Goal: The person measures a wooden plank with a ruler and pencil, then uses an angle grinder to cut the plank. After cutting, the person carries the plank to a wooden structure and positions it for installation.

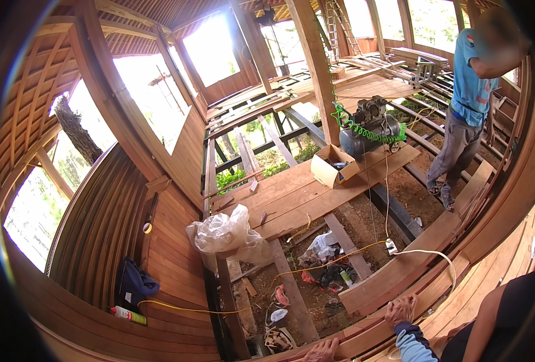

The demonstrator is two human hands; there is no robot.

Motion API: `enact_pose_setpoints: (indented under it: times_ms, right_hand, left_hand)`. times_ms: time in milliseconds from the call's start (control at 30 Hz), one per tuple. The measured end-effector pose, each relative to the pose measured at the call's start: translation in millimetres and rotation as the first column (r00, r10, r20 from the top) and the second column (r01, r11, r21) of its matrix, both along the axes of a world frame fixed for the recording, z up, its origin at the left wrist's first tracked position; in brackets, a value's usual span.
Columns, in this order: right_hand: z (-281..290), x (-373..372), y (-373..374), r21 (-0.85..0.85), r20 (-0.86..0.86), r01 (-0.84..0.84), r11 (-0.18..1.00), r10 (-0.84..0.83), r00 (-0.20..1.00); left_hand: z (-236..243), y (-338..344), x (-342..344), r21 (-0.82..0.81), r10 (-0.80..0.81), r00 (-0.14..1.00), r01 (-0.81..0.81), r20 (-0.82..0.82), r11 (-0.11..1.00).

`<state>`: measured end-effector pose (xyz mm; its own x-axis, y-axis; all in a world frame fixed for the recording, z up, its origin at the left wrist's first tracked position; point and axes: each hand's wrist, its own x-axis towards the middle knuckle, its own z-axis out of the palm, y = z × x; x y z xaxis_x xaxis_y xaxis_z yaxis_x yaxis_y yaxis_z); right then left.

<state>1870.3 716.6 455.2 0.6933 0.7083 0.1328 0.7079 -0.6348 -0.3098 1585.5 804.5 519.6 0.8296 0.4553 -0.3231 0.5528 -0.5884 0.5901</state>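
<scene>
My right hand [401, 310], below a blue sleeve, is closed over the edge of a long wooden beam [364, 342] at the lower right. At the bottom edge my left hand [323, 351] shows only in part, its fingers bent over the same beam. A wide wooden plank [394, 279] lies just beyond my right hand. Near it, a white cable [431, 252] runs from a white socket block [391, 246], which a yellow cord [334, 263] also meets.
Open joists over soil hold plastic litter [321, 247]. Beyond are a crumpled plastic sheet [228, 232], a cardboard box [334, 166] and an air compressor [370, 130] with a green coiled hose. One person [469, 90] stands at right; another's bare arm [487, 320] is close at lower right.
</scene>
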Motion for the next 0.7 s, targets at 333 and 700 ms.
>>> enact_pose_setpoints:
  times_ms: [333, 700]
  right_hand:
    - [4.2, 0.4, 0.0, 0.009, -0.002, -0.013, 1.000, 0.013, 1.000]
    - [2.6, -5.4, 0.4, 0.036, -0.008, -0.005, 0.999, 0.005, 1.000]
  left_hand:
    - [0.5, -1.6, 1.9, -0.001, 0.004, 1.000, -0.004, -0.010, 1.000]
    - [-0.1, -3.9, -0.5, 0.011, 0.012, 1.000, -0.012, -0.020, 1.000]
